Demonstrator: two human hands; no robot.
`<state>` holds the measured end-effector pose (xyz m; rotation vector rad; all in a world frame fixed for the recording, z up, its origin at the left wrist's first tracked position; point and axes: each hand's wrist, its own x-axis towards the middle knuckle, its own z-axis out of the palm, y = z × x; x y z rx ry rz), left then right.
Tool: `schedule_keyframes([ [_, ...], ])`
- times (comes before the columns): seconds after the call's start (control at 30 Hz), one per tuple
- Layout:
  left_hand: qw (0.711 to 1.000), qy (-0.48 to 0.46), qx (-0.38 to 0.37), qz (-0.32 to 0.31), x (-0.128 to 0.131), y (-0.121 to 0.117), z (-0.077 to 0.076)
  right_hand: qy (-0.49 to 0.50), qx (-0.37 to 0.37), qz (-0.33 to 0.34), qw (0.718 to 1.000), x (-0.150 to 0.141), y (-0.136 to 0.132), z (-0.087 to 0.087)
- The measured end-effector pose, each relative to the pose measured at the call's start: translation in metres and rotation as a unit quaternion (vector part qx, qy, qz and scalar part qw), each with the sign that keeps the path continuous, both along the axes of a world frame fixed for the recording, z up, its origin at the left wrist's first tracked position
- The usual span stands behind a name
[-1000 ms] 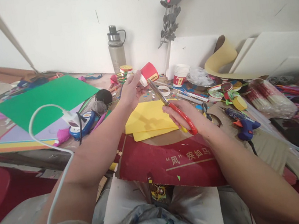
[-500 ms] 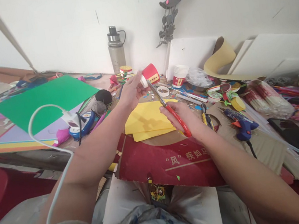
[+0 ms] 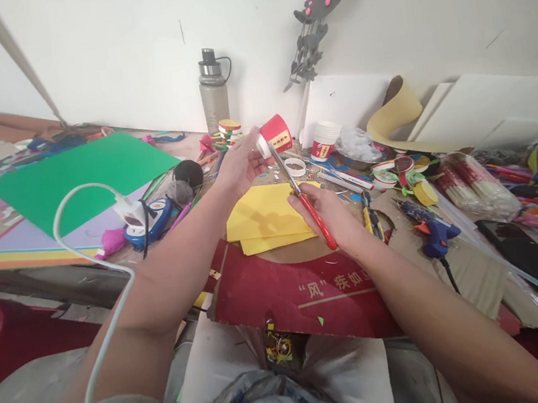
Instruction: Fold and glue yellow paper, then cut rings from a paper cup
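My left hand is closed around the white end of a red paper cup, held tilted on its side above the table. In my right hand are red-handled scissors, their blades pointing up and away from me. The blade tips touch or overlap the cup near its white band; whether they are in the paper I cannot tell. Below both hands lie yellow paper sheets. A white paper ring rests on the table just beyond the scissors.
A stack of paper cups stands behind to the right. A grey bottle stands by the wall. At right lie a blue glue gun and a box cutter. A white cable loops across my left arm. Green paper lies left.
The view has shifted slightly. The scissor handles have drawn closer together, and the cup and scissors remain in my hands.
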<state>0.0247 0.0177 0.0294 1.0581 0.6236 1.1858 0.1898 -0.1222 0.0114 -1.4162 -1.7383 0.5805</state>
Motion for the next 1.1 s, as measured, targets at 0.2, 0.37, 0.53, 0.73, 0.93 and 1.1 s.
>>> schedule_keyframes([
  [0.2, 0.999, -0.002, 0.036, 0.032, -0.0054, 0.0023, 0.0037, 0.001, -0.035, 0.004, 0.999, 0.0019, -0.003, 0.0001],
  [0.37, 0.995, -0.004, 0.061, 0.073, -0.0033, -0.0004, 0.0045, 0.045, -0.066, 0.017, 0.997, 0.0033, -0.0032, 0.0001],
  [0.53, 0.997, 0.004, 0.045, 0.057, -0.0023, -0.0032, 0.0037, 0.062, -0.073, 0.022, 0.995, 0.0025, -0.0036, 0.0005],
  [0.73, 0.998, 0.006, 0.041, 0.036, -0.0029, -0.0003, -0.0001, 0.052, -0.066, -0.003, 0.996, -0.0008, -0.0021, -0.0044],
  [0.93, 1.0, 0.009, 0.024, 0.01, -0.0024, 0.004, -0.0008, -0.021, 0.007, -0.014, 1.0, -0.0043, -0.0054, 0.0023],
  [1.1, 1.0, 0.009, -0.009, -0.005, -0.0017, 0.0034, 0.0029, -0.033, 0.012, -0.029, 0.999, -0.0041, -0.0016, 0.0011],
])
